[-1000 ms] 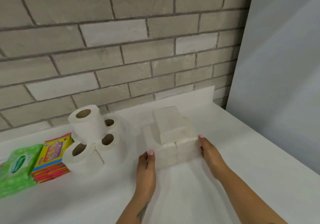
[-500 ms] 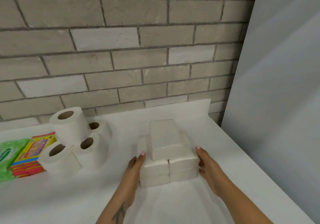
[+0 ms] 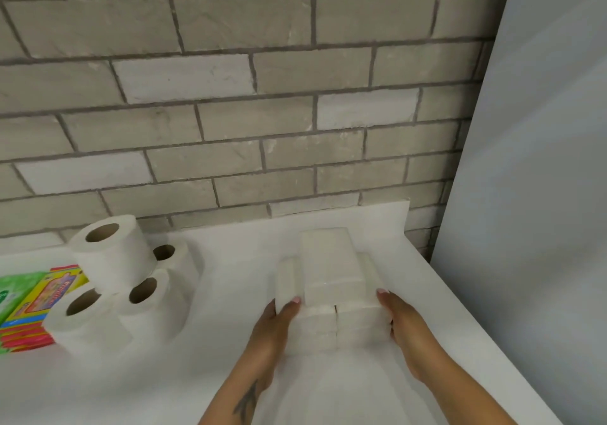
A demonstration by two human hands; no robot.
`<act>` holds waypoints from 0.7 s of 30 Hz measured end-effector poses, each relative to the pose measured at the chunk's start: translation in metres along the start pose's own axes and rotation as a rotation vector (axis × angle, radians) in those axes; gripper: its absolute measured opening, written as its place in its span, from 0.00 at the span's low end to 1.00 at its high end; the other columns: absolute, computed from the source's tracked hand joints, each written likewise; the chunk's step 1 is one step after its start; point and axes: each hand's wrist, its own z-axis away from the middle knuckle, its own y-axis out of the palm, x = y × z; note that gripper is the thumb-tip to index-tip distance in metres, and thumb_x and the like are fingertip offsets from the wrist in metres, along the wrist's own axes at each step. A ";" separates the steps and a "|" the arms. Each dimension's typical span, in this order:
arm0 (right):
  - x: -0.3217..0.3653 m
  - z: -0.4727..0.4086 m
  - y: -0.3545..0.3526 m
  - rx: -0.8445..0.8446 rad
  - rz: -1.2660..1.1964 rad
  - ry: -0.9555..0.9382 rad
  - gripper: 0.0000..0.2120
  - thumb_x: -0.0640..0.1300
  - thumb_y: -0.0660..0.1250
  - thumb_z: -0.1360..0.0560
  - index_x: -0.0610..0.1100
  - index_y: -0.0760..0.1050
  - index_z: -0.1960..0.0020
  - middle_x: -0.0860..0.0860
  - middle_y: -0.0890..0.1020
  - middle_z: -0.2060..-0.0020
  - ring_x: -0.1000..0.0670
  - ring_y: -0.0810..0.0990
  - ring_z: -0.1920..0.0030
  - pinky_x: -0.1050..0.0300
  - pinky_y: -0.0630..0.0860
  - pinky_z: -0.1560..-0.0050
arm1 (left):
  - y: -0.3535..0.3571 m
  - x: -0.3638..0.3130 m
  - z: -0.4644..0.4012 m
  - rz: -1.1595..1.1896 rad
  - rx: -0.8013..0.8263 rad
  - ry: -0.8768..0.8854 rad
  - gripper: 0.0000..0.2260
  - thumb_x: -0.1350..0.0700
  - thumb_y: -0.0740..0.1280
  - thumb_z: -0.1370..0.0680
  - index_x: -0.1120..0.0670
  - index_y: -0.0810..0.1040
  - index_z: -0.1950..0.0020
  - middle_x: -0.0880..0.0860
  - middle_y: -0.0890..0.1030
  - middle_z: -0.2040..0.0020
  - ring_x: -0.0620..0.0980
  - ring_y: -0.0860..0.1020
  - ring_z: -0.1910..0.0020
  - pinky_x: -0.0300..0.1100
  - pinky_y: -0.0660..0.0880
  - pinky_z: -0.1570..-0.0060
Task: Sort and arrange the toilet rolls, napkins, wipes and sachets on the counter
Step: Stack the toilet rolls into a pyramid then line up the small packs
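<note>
A stack of white napkin packs (image 3: 331,280) stands on the white counter (image 3: 213,375), one pack lying across the top of the lower ones. My left hand (image 3: 272,329) presses flat against the stack's left side, fingers straight. On the right side my right hand (image 3: 404,326) presses in the same way. Several toilet rolls (image 3: 111,280) are piled at the left, one on top of the others. Beside them lie colourful sachets (image 3: 42,303) and a green wipes pack (image 3: 16,290) at the left edge of the view.
A grey brick wall (image 3: 246,112) runs along the back of the counter. A pale panel (image 3: 532,194) closes off the right side. The counter's right edge runs diagonally close to my right arm.
My view has swung right and closer, so the rolls and sachets sit further left. Both hands stay pressed on the sides of the napkin stack, which looks squarer now.
</note>
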 end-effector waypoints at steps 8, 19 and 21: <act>0.021 -0.051 -0.007 -0.028 0.061 0.013 0.17 0.53 0.58 0.21 0.47 0.73 0.37 0.50 0.77 0.40 0.47 0.73 0.38 0.51 0.65 0.32 | 0.021 -0.017 -0.051 0.013 -0.022 0.005 0.28 0.38 0.66 0.33 0.48 0.74 0.37 0.51 0.82 0.44 0.52 0.81 0.46 0.53 0.75 0.41; 0.043 -0.097 -0.014 -0.084 0.029 0.028 0.12 0.55 0.59 0.23 0.49 0.71 0.45 0.47 0.76 0.43 0.43 0.73 0.39 0.43 0.65 0.32 | 0.048 -0.036 -0.095 0.024 -0.044 -0.007 0.26 0.42 0.66 0.27 0.54 0.71 0.33 0.55 0.79 0.41 0.56 0.79 0.44 0.55 0.75 0.41; 0.044 -0.104 -0.016 -0.078 0.030 0.036 0.10 0.54 0.59 0.22 0.49 0.70 0.46 0.47 0.75 0.43 0.43 0.72 0.39 0.43 0.65 0.31 | 0.051 -0.038 -0.098 0.022 -0.039 -0.002 0.28 0.41 0.65 0.27 0.54 0.70 0.32 0.54 0.79 0.40 0.55 0.78 0.43 0.55 0.75 0.40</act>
